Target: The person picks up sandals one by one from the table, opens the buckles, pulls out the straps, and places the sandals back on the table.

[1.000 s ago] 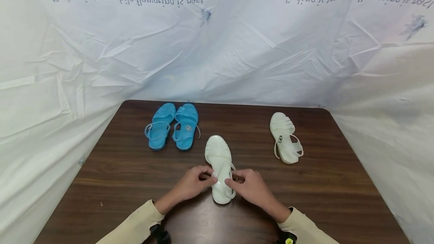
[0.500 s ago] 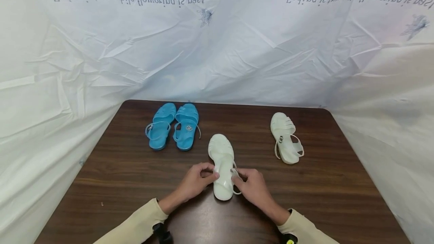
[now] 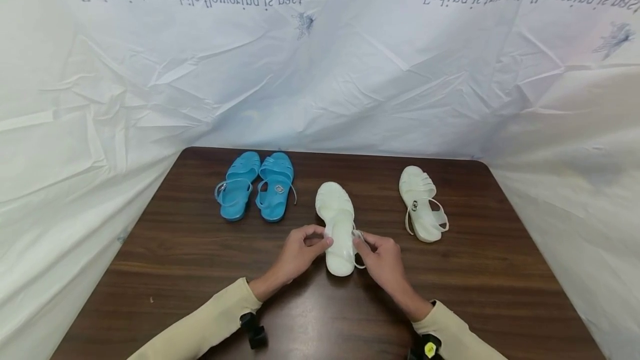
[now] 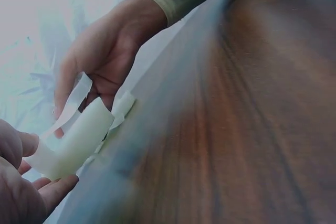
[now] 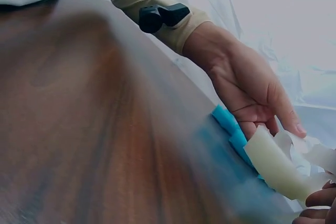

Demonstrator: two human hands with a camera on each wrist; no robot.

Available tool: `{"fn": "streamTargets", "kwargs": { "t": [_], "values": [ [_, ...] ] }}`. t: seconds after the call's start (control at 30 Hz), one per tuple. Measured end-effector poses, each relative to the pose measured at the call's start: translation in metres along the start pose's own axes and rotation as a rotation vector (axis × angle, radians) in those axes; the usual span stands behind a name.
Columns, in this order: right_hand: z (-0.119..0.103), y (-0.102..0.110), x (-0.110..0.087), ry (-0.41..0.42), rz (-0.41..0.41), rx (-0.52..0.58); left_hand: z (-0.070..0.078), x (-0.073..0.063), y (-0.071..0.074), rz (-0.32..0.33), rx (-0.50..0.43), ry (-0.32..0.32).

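Observation:
Between my two hands is a white sandal (image 3: 336,221), toe pointing away from me. My left hand (image 3: 299,253) pinches its left edge near the middle, thumb on top. On the other side my right hand (image 3: 382,260) pinches the right edge and the ankle strap, with part of the strap loop showing below the fingers. In the left wrist view the white sandal (image 4: 86,135) appears raised above the tabletop. The right wrist view shows its heel end tilted, with the strap curving above the sole. My right fingertips are partly hidden there.
A matching white sandal (image 3: 419,201) lies at the right of the dark wooden table (image 3: 175,271). Two blue sandals, a left one (image 3: 235,196) and a right one (image 3: 273,199), stand side by side at the back left. White sheeting (image 3: 320,71) surrounds the table's back and sides.
Both hands have carried the white sandal forward and a little to the right. Its strap has shifted outward to the right of the sole. The other sandals have stayed in place.

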State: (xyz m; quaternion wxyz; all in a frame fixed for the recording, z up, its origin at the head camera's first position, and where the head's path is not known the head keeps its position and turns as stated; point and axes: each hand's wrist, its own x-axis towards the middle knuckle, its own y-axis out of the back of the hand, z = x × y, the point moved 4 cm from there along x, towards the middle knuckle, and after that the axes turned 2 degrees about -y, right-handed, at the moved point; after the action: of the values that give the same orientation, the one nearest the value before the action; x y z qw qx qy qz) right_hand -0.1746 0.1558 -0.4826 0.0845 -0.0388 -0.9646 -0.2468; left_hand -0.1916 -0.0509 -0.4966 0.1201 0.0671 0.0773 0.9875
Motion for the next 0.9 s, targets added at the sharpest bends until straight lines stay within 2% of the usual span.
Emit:
{"fn": "streamTargets", "kwargs": {
  "t": [0.2, 0.4, 0.63, 0.8, 0.9],
  "values": [
    [-0.003, 0.015, 0.011, 0.006, 0.055, 0.012, 0.007, 0.014, -0.01, 0.011, -0.072, -0.032],
    [-0.015, 0.038, 0.024, 0.013, 0.108, 0.06, 0.024, 0.034, -0.021, 0.014, -0.132, -0.071],
    [-0.017, 0.068, 0.046, 0.083, 0.223, -0.041, 0.044, 0.063, -0.038, -0.005, -0.138, -0.106],
    [-0.021, 0.092, 0.06, 0.128, 0.342, -0.13, 0.058, 0.085, -0.056, -0.004, -0.106, -0.138],
    [-0.022, 0.108, 0.066, 0.125, 0.382, -0.166, 0.066, 0.099, -0.068, -0.014, -0.083, -0.159]
  ]
}}
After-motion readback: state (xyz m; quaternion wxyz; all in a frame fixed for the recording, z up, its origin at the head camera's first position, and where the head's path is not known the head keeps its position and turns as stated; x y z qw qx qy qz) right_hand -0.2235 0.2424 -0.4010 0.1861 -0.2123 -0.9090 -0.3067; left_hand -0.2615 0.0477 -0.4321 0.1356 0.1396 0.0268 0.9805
